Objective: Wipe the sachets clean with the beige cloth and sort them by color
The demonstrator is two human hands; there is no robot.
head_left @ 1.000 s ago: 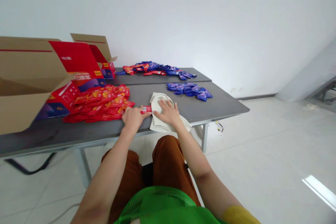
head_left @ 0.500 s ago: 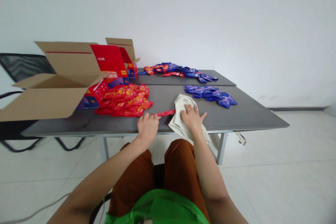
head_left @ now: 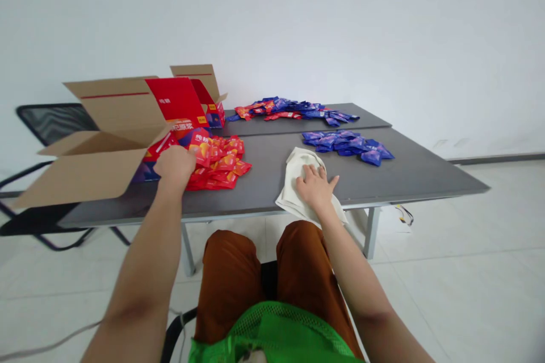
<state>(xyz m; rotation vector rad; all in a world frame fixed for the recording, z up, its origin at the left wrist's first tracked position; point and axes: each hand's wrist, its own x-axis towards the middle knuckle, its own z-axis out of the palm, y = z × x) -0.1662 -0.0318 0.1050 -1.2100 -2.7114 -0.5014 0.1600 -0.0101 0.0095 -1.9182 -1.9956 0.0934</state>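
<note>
With the hands well apart, the right hand point(head_left: 315, 187) is laid flat on a soft cream cloth point(head_left: 290, 190) by the desk's point(head_left: 409, 181) front edge, while the left hand point(head_left: 172, 165) is pressed on light, slippery red sachets point(head_left: 221, 167), best pinched by their edges, any grip being hidden.

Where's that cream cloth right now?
In the head view, the cream cloth lies on the grey table under the right hand, beside the red packets.
</note>
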